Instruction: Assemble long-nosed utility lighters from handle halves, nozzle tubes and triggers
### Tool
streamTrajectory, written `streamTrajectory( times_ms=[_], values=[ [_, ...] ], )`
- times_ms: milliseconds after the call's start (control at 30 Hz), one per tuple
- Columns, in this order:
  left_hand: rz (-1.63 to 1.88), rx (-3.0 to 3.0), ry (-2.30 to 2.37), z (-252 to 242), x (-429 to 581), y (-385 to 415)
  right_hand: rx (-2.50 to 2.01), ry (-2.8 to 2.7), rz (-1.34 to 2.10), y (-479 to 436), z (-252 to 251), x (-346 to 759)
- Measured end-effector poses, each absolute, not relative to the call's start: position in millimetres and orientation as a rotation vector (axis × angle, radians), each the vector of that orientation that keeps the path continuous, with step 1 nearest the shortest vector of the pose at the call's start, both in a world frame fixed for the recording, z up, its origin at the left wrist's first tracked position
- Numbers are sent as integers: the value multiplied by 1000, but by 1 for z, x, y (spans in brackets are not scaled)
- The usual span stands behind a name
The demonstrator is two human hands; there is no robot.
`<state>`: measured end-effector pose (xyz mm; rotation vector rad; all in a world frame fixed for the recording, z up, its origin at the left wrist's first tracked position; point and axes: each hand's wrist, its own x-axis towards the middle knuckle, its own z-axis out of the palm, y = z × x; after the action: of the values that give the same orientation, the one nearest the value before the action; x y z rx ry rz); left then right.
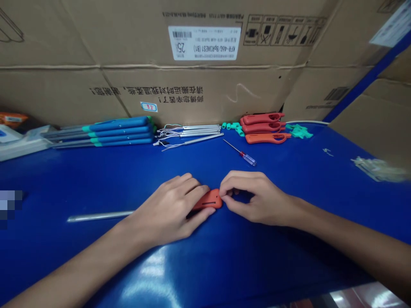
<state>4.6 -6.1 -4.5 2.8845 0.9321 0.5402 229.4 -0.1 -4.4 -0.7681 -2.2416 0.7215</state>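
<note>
My left hand [175, 205] is wrapped over an orange long-reach lighter [210, 199] lying on the blue table and holds it down, its thumb along the near side. The lighter's metal tube [99, 216] sticks out to the left beyond the hand; the middle of the lighter is hidden under the fingers. A dark slot and a small hole show on the handle's upper face. My right hand [257, 196] is closed in a pinch at the handle's right end. Whatever its fingertips hold is too small or hidden to make out.
Along the cardboard wall [128, 51] lie blue lighters [122, 130], metal tubes with wires [195, 132], green caps [237, 127], red-orange handles [263, 126] and green pieces [300, 130]. A screwdriver [245, 157] lies beyond my hands. Small pale parts [379, 167] are at the right.
</note>
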Motion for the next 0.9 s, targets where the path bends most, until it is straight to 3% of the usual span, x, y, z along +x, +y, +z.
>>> streamTrajectory(
  times_ms=[900],
  values=[
    [568,2877,924,-5,5,-6,-664,-2440,424,-4,-6,230]
  ],
)
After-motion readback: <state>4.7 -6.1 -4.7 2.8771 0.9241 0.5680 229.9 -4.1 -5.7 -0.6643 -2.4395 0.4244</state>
